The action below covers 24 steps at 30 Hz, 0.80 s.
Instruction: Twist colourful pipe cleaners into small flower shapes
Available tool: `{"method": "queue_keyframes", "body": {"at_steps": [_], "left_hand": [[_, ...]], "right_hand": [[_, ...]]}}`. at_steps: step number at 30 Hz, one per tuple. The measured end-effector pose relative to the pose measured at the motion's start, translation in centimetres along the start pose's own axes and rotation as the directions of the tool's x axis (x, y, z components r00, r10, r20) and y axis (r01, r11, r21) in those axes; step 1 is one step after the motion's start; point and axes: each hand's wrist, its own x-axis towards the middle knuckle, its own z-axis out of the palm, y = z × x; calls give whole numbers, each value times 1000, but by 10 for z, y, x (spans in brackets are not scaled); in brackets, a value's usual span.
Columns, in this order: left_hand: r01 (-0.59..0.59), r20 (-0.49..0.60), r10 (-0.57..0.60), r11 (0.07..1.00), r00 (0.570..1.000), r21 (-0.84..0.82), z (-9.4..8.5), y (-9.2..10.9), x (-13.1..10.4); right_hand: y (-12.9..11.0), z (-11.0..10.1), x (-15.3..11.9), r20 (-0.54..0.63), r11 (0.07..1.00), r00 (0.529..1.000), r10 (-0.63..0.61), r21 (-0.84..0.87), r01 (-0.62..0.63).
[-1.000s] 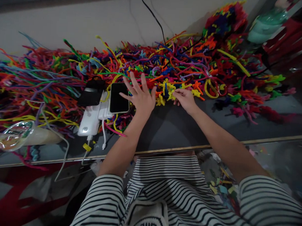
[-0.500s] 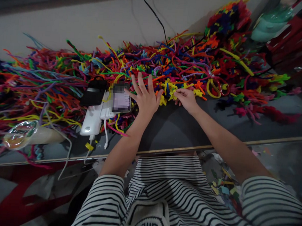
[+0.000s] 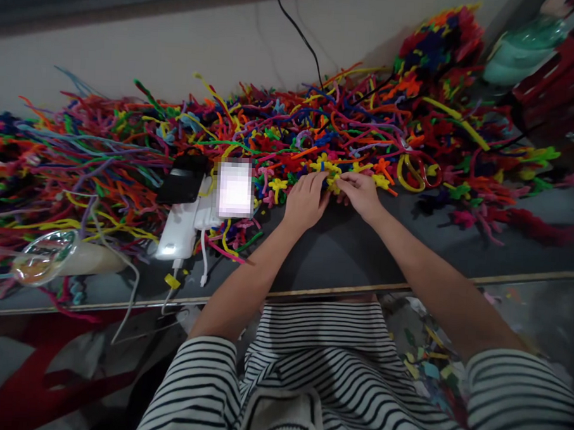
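My left hand (image 3: 307, 200) has its fingers curled together at the left side of a yellow pipe-cleaner flower (image 3: 333, 181). Opposite it, my right hand (image 3: 362, 196) pinches the flower's right side between thumb and fingers. The fingertips partly cover the flower. Just behind the hands lies the edge of a heap of coloured pipe cleaners (image 3: 291, 129), with more small flowers in it. To the left, a phone with a bright screen (image 3: 235, 188) leans by the heap. Scissors with red and yellow handles (image 3: 411, 174) lie right of my right hand.
On the left are a black phone (image 3: 181, 180), a white power bank (image 3: 178, 232) with cables, and a tipped plastic cup (image 3: 47, 258). The dark table (image 3: 342, 262) ends just before my body. A pale green container (image 3: 517, 60) stands at the back right.
My left hand, spread beside the phone before, has moved right and closed in at the yellow flower. The phone's screen has turned bright. My right hand stays in a pinch.
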Motion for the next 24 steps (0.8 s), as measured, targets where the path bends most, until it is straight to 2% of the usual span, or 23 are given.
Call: {"method": "queue_keyframes", "body": {"at_steps": [6, 15, 24], "left_hand": [[1, 27, -1, 1000, 1000, -25, 0, 0, 0], [-23, -29, 20, 995, 999, -93, 2, -3, 1], [-25, -42, 20, 994, 999, -105, 3, -4, 0]], "right_hand": [[-2, -1, 0, -7, 1000, 1000, -1, -7, 1], [0, -2, 0, 27, 999, 999, -28, -30, 28], [-1, 0, 0, 8, 1000, 1000, -2, -15, 3]]}}
